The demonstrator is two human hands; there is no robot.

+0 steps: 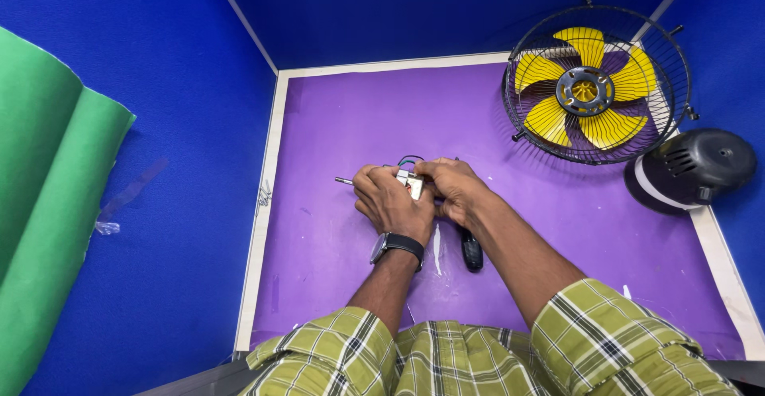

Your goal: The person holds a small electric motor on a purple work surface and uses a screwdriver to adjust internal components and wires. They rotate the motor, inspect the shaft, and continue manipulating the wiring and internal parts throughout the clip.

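My left hand [388,201] and my right hand [453,189] meet over the middle of the purple mat [335,125]. Together they grip a small silver metal part [412,182] with a thin shaft [343,181] poking out to the left and blue and dark wires [409,159] looping above it. Most of the part is hidden under my fingers. A black wristwatch [396,245] sits on my left wrist. A black-handled tool [471,249] lies on the mat just under my right forearm.
A black wire fan guard with yellow blades [594,85] lies at the mat's far right corner. A dark round fan housing [693,166] rests beside it at the right edge. Small screws [264,195] lie at the mat's left border. Blue walls surround; a green sheet [48,205] hangs left.
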